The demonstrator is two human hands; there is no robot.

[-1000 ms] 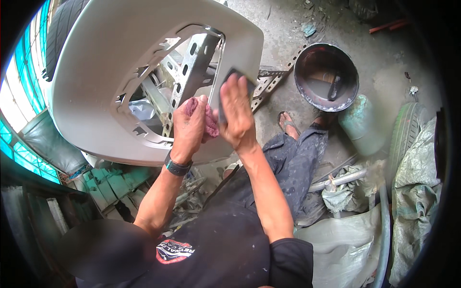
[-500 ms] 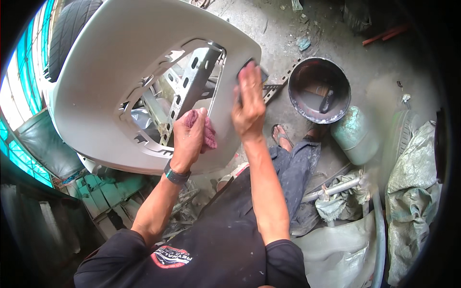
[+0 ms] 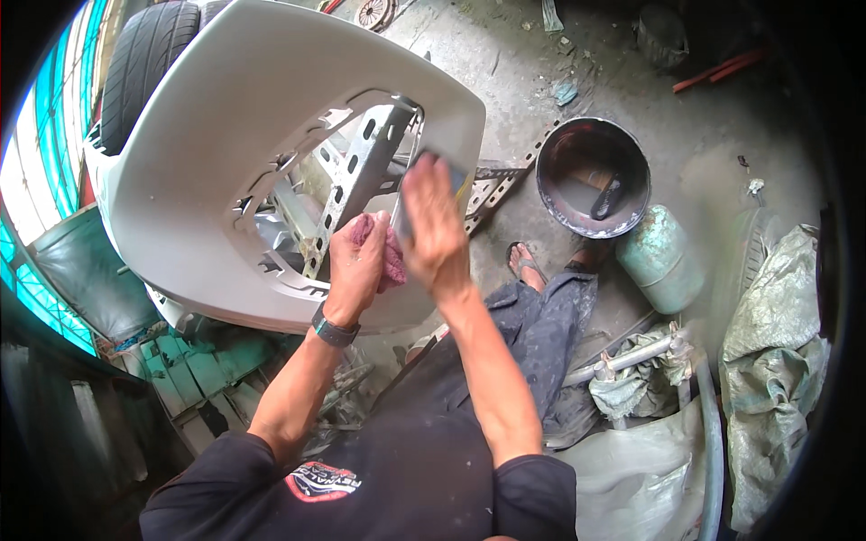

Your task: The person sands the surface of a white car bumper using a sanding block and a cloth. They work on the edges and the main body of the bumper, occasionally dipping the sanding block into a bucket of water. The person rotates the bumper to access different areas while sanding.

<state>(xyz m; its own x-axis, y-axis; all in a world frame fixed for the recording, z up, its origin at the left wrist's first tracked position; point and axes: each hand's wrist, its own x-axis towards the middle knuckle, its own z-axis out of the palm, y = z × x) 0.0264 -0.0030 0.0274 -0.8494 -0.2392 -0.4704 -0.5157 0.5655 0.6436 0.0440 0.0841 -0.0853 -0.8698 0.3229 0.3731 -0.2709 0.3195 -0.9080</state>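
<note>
Past a black tire (image 3: 149,77), facing a pale bumper (image 3: 185,194). Before it, clamping a pink cloth (image 3: 392,264) in the clenched left hand (image 3: 357,263). Next, laying the right hand (image 3: 436,225), with fingers straight and together, over a dark pad (image 3: 458,180) at the bumper's right side; cannot tell if gripping it. Then on to a dark bucket (image 3: 570,153) beside 1 green cylinder (image 3: 663,261).

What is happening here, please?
A person's right hand is flat over a dark pad, at the right side of a pale grey panel with a large opening. The left hand grips a dark pink cloth near this opening. A dark bucket stands on the floor, to the right.
</note>
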